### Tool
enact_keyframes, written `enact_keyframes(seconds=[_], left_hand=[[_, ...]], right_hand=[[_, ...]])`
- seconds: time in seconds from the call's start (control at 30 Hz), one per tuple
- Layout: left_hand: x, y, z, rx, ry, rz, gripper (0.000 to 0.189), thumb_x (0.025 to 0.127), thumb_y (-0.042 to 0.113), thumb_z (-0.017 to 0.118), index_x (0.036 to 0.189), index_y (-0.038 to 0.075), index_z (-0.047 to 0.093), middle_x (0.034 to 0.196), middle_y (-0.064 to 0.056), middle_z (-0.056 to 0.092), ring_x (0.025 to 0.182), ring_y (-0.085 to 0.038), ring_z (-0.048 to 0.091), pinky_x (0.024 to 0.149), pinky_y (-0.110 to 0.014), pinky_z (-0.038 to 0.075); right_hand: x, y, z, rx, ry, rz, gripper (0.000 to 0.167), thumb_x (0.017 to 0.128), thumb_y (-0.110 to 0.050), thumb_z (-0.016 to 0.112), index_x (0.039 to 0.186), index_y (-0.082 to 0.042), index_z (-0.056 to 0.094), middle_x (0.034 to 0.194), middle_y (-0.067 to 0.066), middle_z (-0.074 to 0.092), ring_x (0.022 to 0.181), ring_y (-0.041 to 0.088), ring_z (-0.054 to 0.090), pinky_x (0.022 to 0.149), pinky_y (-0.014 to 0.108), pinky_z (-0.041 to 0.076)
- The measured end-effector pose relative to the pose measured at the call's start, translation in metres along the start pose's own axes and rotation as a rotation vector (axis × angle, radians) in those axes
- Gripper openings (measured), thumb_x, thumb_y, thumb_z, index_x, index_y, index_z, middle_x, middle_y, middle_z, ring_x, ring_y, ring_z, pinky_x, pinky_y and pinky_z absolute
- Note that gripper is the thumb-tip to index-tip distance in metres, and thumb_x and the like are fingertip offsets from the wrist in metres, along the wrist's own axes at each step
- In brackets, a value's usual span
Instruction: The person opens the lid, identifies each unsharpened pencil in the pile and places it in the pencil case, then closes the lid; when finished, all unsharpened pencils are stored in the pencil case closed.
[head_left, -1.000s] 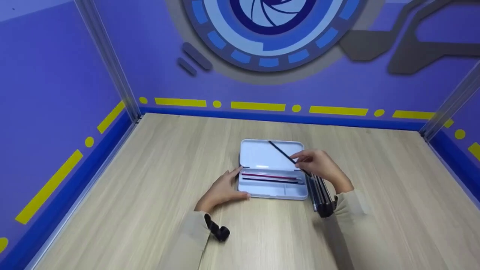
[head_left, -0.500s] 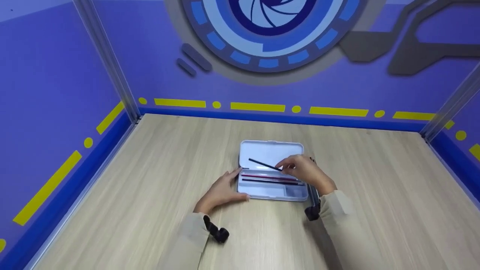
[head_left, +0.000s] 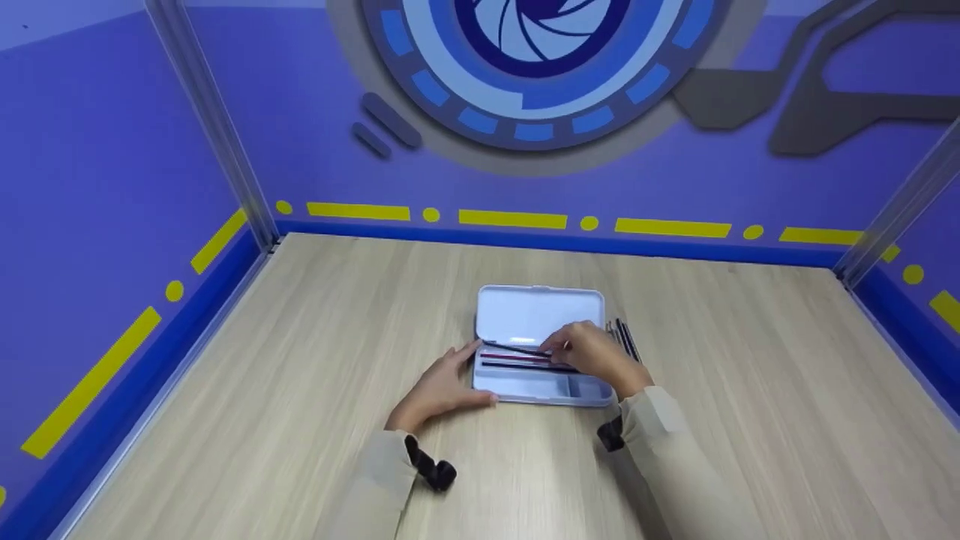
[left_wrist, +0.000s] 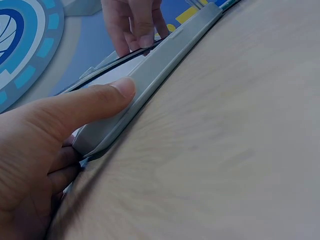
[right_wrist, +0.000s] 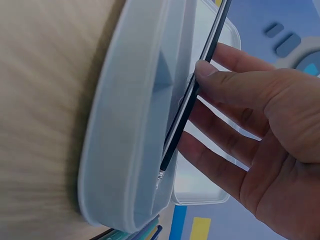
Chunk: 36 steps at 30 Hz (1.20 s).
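Note:
A white pencil case (head_left: 536,311) lies with its lid folded back on the table. My left hand (head_left: 442,381) holds its left end, thumb on the front wall (left_wrist: 145,82) and fingers around the end. My right hand (head_left: 589,349) pinches a black pencil (head_left: 514,348) between thumb and fingers, low over the case's rear compartment. In the right wrist view this dark pencil (right_wrist: 187,102) slants down into the case. A red pencil (head_left: 499,356) and another dark pencil (head_left: 502,365) lie in the case, partly hidden by the right hand.
Several more pencils (head_left: 627,339) lie on the table just right of the case, partly behind the right hand. The case has a small divided compartment (head_left: 589,388) at front right. Blue printed panels (head_left: 375,176) wall the wooden table (head_left: 337,300) at the back and sides.
My right hand has brought the black pencil left and down from above the right side of the case, turning it nearly parallel to the pencils inside. The left hand stays at the case's end.

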<state>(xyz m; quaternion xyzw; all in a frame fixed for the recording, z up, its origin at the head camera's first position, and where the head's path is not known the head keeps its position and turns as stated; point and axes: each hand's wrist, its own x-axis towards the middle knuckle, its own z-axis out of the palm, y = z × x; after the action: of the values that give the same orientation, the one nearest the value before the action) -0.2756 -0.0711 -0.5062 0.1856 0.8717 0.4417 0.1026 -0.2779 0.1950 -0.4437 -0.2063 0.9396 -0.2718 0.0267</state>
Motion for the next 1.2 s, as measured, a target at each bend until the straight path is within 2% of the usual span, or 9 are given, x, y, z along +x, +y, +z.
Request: enact_keyframes(seconds=[0.2, 0.37, 0.43, 0.67, 0.77, 1.0, 1.2], left_hand=[[-0.004, -0.003, 0.001, -0.004, 0.005, -0.021, 0.102, 0.065, 0.044, 0.086, 0.15, 0.023, 0.035, 0.153, -0.028, 0.027, 0.142, -0.047, 0.022, 0.114, -0.059, 0.024], [-0.005, -0.004, 0.004, -0.001, 0.001, -0.028, 0.102, 0.065, 0.043, 0.086, 0.15, 0.021, 0.035, 0.152, -0.03, 0.026, 0.141, -0.048, 0.023, 0.114, -0.059, 0.024], [-0.005, -0.004, 0.005, -0.002, -0.001, -0.032, 0.102, 0.065, 0.043, 0.086, 0.15, 0.021, 0.035, 0.153, -0.029, 0.027, 0.142, -0.047, 0.023, 0.114, -0.059, 0.023], [-0.002, -0.002, 0.003, -0.011, 0.003, -0.021, 0.102, 0.065, 0.043, 0.086, 0.15, 0.02, 0.035, 0.153, -0.029, 0.026, 0.142, -0.047, 0.022, 0.114, -0.059, 0.022], [-0.002, -0.001, 0.002, -0.013, 0.002, -0.021, 0.101, 0.065, 0.043, 0.086, 0.15, 0.02, 0.036, 0.153, -0.027, 0.027, 0.143, -0.047, 0.02, 0.114, -0.06, 0.021], [-0.002, -0.002, 0.003, -0.008, 0.004, 0.006, 0.101, 0.066, 0.041, 0.086, 0.15, 0.017, 0.036, 0.154, -0.018, 0.033, 0.143, -0.047, 0.019, 0.114, -0.06, 0.022], [0.002, 0.001, 0.002, 0.004, 0.0, 0.0, 0.101, 0.066, 0.044, 0.086, 0.15, 0.019, 0.035, 0.154, -0.02, 0.03, 0.143, -0.047, 0.02, 0.114, -0.06, 0.022]], right_hand=[[0.0, -0.001, 0.01, -0.028, 0.001, 0.007, 0.024, 0.082, 0.005, 0.068, 0.099, -0.01, 0.078, 0.099, 0.006, 0.075, 0.094, 0.02, 0.07, 0.084, 0.039, 0.057], [-0.001, -0.001, 0.011, -0.008, -0.003, 0.057, 0.025, 0.082, 0.006, 0.066, 0.099, -0.01, 0.078, 0.099, 0.006, 0.075, 0.09, 0.018, 0.069, 0.084, 0.039, 0.057], [-0.002, -0.001, 0.01, 0.006, -0.003, 0.077, 0.025, 0.082, 0.006, 0.066, 0.099, -0.009, 0.077, 0.098, 0.006, 0.075, 0.088, 0.017, 0.067, 0.084, 0.039, 0.057], [-0.006, 0.003, -0.001, 0.022, 0.01, 0.065, 0.021, 0.084, 0.002, 0.068, 0.101, -0.007, 0.076, 0.095, 0.007, 0.074, 0.08, 0.015, 0.062, 0.077, 0.037, 0.057], [-0.01, 0.007, -0.006, 0.03, 0.018, 0.09, 0.02, 0.085, -0.001, 0.068, 0.103, -0.007, 0.076, 0.095, 0.006, 0.073, 0.081, 0.015, 0.062, 0.077, 0.036, 0.057], [-0.026, 0.028, -0.021, 0.09, 0.074, 0.16, 0.023, 0.086, -0.001, 0.067, 0.108, -0.005, 0.073, 0.098, 0.008, 0.071, 0.084, 0.018, 0.063, 0.079, 0.038, 0.057], [-0.042, 0.051, -0.035, 0.119, 0.145, 0.158, 0.025, 0.087, -0.003, 0.067, 0.111, -0.002, 0.071, 0.104, 0.014, 0.071, 0.091, 0.023, 0.065, 0.082, 0.041, 0.056]])
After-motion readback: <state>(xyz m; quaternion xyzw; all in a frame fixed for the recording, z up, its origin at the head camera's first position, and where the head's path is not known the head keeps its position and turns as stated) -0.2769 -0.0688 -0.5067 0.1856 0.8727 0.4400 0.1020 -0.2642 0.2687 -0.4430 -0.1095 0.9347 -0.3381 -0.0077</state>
